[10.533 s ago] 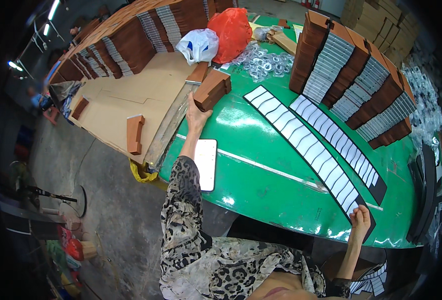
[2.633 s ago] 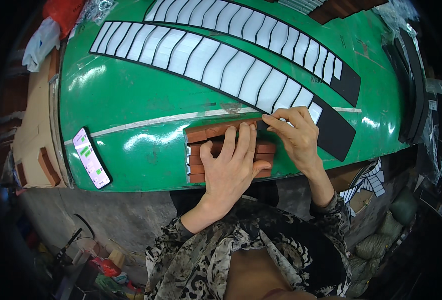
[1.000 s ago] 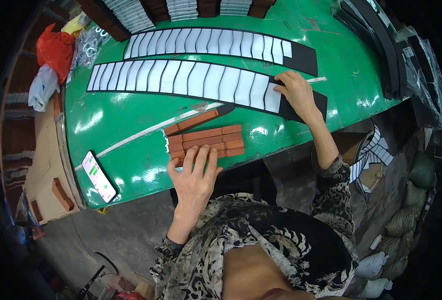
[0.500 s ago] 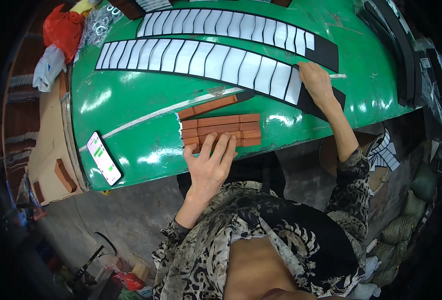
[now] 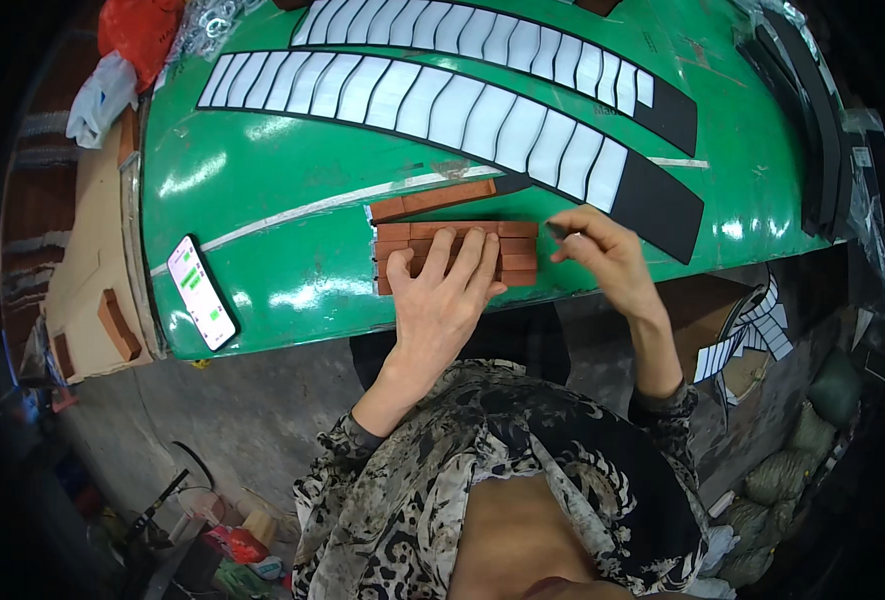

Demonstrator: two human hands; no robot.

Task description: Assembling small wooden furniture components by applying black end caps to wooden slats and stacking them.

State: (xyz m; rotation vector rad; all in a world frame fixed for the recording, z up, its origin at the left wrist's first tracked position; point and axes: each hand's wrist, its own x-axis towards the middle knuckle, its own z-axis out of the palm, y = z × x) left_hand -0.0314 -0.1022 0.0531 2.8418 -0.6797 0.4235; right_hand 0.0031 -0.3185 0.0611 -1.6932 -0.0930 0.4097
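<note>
Drawn back from the black-edged strip (image 5: 443,110), my right hand (image 5: 608,255) pinches a small dark piece (image 5: 557,230) mid-frame, now just beside the brown blocks (image 5: 518,245) under my left hand (image 5: 443,300), fingers loosely spread.

Print on the red bag (image 5: 141,32): dark letters, partly cut by folds. Green tabletop (image 5: 293,265): dark lettering between the black-edged white strips (image 5: 463,108) – plus fainter marks near the far edge, too small to read. Phone (image 5: 201,292): lit screen, message bubbles, text illegible. Plastic-wrapped black pieces (image 5: 871,205): small pale label (image 5: 862,156) – unreadable.
</note>
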